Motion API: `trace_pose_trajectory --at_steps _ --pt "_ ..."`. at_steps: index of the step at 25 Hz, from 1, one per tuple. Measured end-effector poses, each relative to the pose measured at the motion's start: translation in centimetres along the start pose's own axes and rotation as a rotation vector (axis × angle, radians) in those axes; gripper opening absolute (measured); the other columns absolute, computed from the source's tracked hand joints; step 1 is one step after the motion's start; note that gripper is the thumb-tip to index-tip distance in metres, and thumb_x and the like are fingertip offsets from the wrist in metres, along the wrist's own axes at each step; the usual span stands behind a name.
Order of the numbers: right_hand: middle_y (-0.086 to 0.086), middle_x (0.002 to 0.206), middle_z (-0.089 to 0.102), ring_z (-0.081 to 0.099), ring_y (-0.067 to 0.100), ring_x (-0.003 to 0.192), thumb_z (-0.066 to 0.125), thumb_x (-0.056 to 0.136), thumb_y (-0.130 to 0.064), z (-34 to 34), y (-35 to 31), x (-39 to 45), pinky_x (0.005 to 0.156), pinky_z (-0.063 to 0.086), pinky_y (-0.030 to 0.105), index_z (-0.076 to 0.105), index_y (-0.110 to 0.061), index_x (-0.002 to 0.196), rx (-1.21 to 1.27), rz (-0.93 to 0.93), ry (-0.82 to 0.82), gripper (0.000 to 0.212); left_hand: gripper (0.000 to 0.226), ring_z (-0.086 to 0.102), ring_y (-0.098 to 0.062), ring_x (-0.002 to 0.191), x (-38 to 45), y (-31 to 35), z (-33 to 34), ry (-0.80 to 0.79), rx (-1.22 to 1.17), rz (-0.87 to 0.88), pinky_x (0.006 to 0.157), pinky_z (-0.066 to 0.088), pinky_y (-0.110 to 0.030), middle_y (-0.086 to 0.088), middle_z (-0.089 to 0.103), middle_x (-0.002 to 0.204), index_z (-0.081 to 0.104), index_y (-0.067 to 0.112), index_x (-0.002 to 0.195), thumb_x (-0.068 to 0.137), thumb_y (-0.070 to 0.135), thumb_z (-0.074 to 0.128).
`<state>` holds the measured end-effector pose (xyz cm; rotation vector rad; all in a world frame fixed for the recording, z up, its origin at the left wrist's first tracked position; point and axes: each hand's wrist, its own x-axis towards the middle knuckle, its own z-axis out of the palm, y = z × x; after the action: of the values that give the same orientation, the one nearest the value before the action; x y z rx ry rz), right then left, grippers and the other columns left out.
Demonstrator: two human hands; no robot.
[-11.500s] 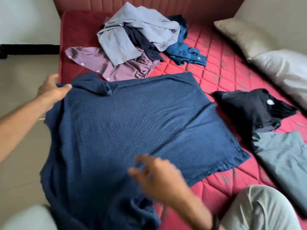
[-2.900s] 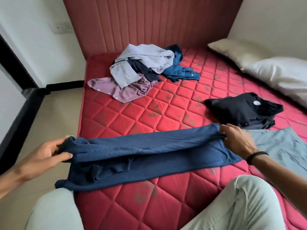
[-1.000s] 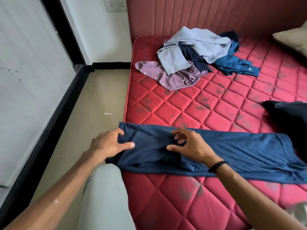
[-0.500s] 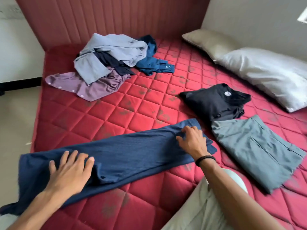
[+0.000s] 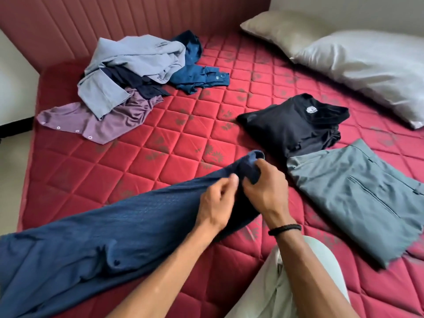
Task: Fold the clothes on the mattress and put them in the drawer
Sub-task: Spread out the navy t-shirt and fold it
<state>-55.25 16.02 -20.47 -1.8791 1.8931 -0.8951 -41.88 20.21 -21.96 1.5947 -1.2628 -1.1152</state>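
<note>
On red mattress point(image 5: 179, 143): navy shirt point(image 5: 114, 226) in long folded strip. Left hand point(image 5: 218, 200) and right hand point(image 5: 266, 187) both pinch its far end, lifted slightly. Unfolded pile point(image 5: 133, 76) beyond.

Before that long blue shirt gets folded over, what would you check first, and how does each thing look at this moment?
1. Both hands on the same end: ok. Left hand and right hand grip the navy shirt at its far end.
2. Shirt folded to a long strip: ok.
3. Strip lying smooth: not ok, the near end is rumpled.
4. Room on the mattress to fold: ok.
5. Finished pieces out of the way: ok. Black shirt and grey trousers lie to the right.
6. Drawer ready: cannot tell, none in view.
</note>
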Motion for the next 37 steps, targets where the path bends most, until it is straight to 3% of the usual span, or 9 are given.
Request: trace_pose_trajectory --at_steps 4,6,8,12,18,24,27,31,37 --pt "-0.002 0.098 0.074 0.069 0.017 0.086 0.077 0.076 -0.026 1.8 -4.2 -2.8 0.077 0.053 0.029 0.071 -0.022 0.115 0.244 -0.551 -0.477 0.04 0.078 0.075 -0.027 0.07 -0.3 1.3 -4.9 0.117 -0.904 -0.47 0.063 0.063 -0.033 -0.016 0.077 0.086 0.081 0.007 0.084 0.093 0.075 0.045" --pt "-0.01 0.095 0.073 0.068 0.007 0.08 0.082 0.083 -0.036 2.3 -5.2 -3.6 0.075 0.052 0.02 0.072 -0.024 0.121 0.335 -0.473 -0.66 0.041 0.084 0.076 -0.032 0.085 -2.1 0.0 -7.9 0.068 -0.956 -0.547 0.076 0.065 -0.041 -0.021 0.076 0.103 0.08 0.002 0.101 0.089 0.079 0.048" --pt "-0.012 0.092 0.074 0.07 0.005 0.079 0.078 0.089 -0.041 3.0 -5.5 -3.9 0.074 0.055 0.023 0.073 -0.023 0.115 0.449 -0.359 -0.538 0.033 0.065 0.073 -0.028 0.108 -3.7 -1.9 -9.3 0.011 -0.99 -0.571 0.099 0.058 -0.039 -0.019 0.071 0.125 0.074 0.004 0.122 0.095 0.061 0.06" --pt "0.0 0.133 0.064 0.06 0.022 0.121 0.057 0.098 -0.053 5.4 -4.4 -3.8 0.101 0.05 0.044 0.059 -0.022 0.138 0.152 -0.486 -0.224 0.05 0.033 0.074 -0.027 0.104 -4.6 -4.2 -11.0 0.26 -0.709 -0.457 0.083 0.06 -0.034 -0.011 0.077 0.109 0.068 0.009 0.124 0.094 -0.003 0.062" --pt "-0.003 0.173 -0.003 -0.007 0.032 0.159 0.017 0.099 -0.076 9.9 -4.7 -7.5 0.118 0.011 0.071 0.004 -0.048 0.161 -0.328 -0.654 -0.547 0.07 0.058 0.068 -0.023 0.118 -6.8 -6.0 -17.8 0.281 -0.45 -0.38 0.104 0.052 -0.044 -0.007 0.071 0.129 0.052 0.023 0.144 0.097 -0.01 0.055" --pt "-0.005 0.173 -0.005 -0.011 0.03 0.159 0.017 0.098 -0.079 10.6 -4.1 -7.3 0.121 0.008 0.068 0.002 -0.05 0.161 -0.355 -0.692 -0.557 0.071 0.053 0.073 -0.024 0.102 -7.6 -7.7 -18.0 0.337 -0.091 -0.355 0.097 0.057 -0.047 -0.009 0.075 0.112 0.055 0.036 0.125 0.09 -0.004 0.058" --pt "0.0 0.173 0.003 0.003 0.032 0.158 0.021 0.098 -0.076 10.3 -4.6 -7.4 0.121 0.019 0.063 0.013 -0.045 0.162 -0.342 -0.648 -0.52 0.071 0.064 0.068 -0.024 0.1 -8.5 -7.3 -17.9 0.419 0.276 -0.255 0.098 0.052 -0.04 0.002 0.069 0.11 0.043 0.044 0.141 0.091 0.009 0.064" --pt "0.017 0.134 0.055 0.055 0.041 0.119 0.056 0.093 -0.061 9.0 -6.2 -6.8 0.095 0.046 0.047 0.05 -0.019 0.142 -0.136 -0.126 -0.3 0.064 0.053 0.049 -0.029 0.133 -9.8 -8.0 -15.6 0.494 0.738 0.266 0.114 0.037 -0.047 -0.009 0.053 0.142 0.046 0.018 0.15 0.099 0.02 0.06" --pt "-0.007 0.06 0.069 0.062 0.004 0.05 0.088 0.079 -0.021 5.6 -5.7 -4.1 0.045 0.046 0.019 0.075 -0.013 0.097 0.507 0.383 -0.776 0.023 0.064 0.007 -0.022 0.16 -9.4 -11.6 -11.0 0.344 1.15 0.08 0.125 0.01 -0.061 -0.001 0.021 0.171 0.028 0.028 0.162 0.105 0.057 0.022"
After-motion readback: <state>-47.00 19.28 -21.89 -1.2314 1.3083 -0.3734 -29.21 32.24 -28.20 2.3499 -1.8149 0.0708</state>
